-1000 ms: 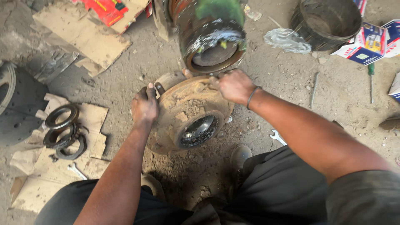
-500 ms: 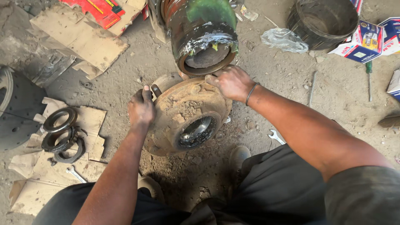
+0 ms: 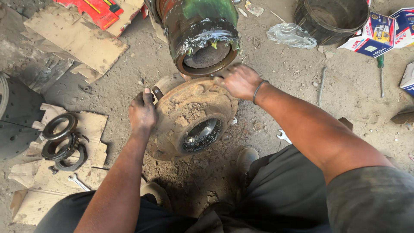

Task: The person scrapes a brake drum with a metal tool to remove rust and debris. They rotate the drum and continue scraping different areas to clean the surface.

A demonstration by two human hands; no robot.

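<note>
- Rusty wheel hub point(image 3: 189, 118), frame centre: looks heavy, stiff, gritty; best held at opposite rim edges.
- Left hand point(image 3: 141, 113) fingers curl over its left rim.
- Right hand point(image 3: 239, 80) fingers grip its upper edge.

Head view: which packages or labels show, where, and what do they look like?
Red flat carton: top left, on brown cardboard, with yellow and dark markings.
White and blue printed boxes: top right, beside the dark round tub, with red and yellow patches.
Clear crumpled plastic bag: on the ground left of that tub.
No screens or signs.
</note>
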